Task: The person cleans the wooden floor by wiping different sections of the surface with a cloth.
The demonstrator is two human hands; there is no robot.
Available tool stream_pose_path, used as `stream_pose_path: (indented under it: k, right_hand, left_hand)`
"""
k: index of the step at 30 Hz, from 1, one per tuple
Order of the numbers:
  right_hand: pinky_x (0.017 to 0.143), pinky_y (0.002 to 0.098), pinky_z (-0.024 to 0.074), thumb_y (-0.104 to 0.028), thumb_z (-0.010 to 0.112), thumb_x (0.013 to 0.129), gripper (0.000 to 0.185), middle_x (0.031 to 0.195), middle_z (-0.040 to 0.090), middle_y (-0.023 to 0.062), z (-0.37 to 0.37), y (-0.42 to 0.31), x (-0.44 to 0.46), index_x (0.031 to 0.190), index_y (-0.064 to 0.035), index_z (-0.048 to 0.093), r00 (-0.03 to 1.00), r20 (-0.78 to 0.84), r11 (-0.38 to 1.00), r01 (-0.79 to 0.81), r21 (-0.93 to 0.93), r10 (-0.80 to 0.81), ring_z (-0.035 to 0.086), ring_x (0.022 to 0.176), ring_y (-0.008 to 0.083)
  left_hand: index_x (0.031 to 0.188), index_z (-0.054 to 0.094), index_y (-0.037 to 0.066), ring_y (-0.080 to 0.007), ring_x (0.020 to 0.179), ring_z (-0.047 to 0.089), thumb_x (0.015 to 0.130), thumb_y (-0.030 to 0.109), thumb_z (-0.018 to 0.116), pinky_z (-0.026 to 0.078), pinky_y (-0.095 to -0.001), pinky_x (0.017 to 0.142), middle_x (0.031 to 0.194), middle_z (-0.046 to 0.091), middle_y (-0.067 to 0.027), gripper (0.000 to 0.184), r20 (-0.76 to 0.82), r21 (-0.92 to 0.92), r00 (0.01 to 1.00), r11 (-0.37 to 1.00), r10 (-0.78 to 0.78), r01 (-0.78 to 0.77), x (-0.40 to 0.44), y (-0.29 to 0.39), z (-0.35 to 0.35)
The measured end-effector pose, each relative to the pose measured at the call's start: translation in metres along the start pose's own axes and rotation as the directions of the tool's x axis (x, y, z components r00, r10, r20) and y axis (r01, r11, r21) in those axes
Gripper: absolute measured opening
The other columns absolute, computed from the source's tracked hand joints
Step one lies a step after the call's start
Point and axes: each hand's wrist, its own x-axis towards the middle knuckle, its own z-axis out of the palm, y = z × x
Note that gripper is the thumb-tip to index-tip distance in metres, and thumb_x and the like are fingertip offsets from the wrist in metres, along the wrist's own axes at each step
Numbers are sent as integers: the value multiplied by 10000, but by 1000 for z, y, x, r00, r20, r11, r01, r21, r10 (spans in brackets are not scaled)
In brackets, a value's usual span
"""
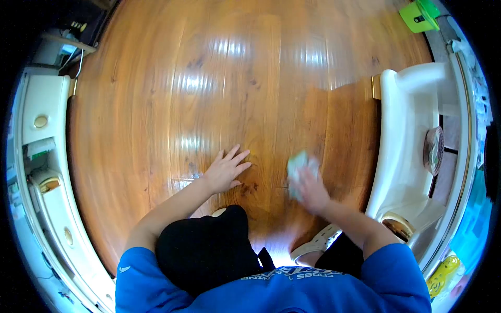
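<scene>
My left hand [227, 168] rests on the brown wooden floor [250, 104], fingers spread and nothing in them. To its right, my right hand [309, 189] presses a pale, whitish-green cloth [302, 166] against the boards. Motion blurs both the cloth and the fingers, so its folds and exact outline do not show. Below the hands are my bent knee in black [209, 240] and a white clog with holes [319, 241] on my foot.
White furniture with round knobs [40, 121] lines the left side. On the right stands a white cabinet [386, 130] with open shelving, holding a round patterned tin [433, 151]. A bright green bin [419, 15] is at the far right.
</scene>
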Motion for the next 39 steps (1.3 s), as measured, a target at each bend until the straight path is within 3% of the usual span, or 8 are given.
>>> stream_pose_path:
  k: [6,10,15,20,26,30,34,39]
  right_hand:
    - [1081,577,311,-258,582,840,411,1382,436,136,-11,14,22,1249,-247,539,811,-114,816,578,-4,-575,386,1323,333]
    - [1052,530,337,-296,623,847,484,1360,451,147,-57,80,122,1296,-172,495,969,-149,953,155,-260,-198,398,1291,318]
    - [1010,490,367,-273,684,810,541,1337,478,152,-77,81,175,1302,-148,496,850,-459,966,-243,91,257,412,1275,333]
    - [1045,572,329,-201,654,791,444,1356,438,142,2,-2,73,1224,-157,567,930,-268,963,212,-165,-251,406,1266,346]
    - [1087,551,306,-237,606,824,370,1341,467,112,2,-31,45,1191,-199,585,770,-98,761,638,117,-631,393,1306,333]
    - [1025,481,382,-210,639,793,413,1350,472,98,-42,2,127,1198,-232,566,927,-188,946,319,-57,-324,429,1282,289]
    - [1011,495,359,-222,751,695,568,1392,442,91,-74,17,192,1224,-217,546,930,-344,982,-70,176,128,385,1314,291]
    - [1024,548,332,-203,685,746,551,1400,427,123,-30,-43,140,1275,-211,529,940,-333,995,-46,90,74,369,1322,332]
  left_hand:
    - [1388,436,161,-326,1424,182,780,299,727,280,-566,1086,1507,285,-72,688,66,32,998,999,-18,16,-7,-2,-2]
    - [1408,405,163,-327,1429,165,805,281,704,264,-572,1093,1511,280,-71,683,97,58,993,996,-66,60,-18,-1,-7]
    - [1406,410,170,-340,1427,169,793,295,714,273,-578,1085,1513,277,-73,695,45,34,998,998,-45,43,-21,-3,-11]
    - [1404,414,182,-338,1426,178,765,333,740,297,-603,1058,1523,266,-60,733,37,-28,997,998,64,-63,-6,18,-1]
    - [1412,405,204,-296,1422,201,746,373,751,337,-618,1007,1544,227,-45,769,171,67,975,986,139,-153,-10,13,11]
    - [1447,334,156,-258,1435,181,781,317,730,300,-601,1056,1552,209,-31,791,151,31,989,1000,-6,1,-14,6,1]
    - [1457,319,163,-261,1437,178,781,305,724,283,-604,1067,1560,189,-43,801,132,174,990,982,46,-69,-16,-6,-1]
    - [1462,315,209,-265,1440,171,762,280,745,280,-606,1069,1564,181,-45,825,143,138,989,990,23,-43,-17,-3,2]
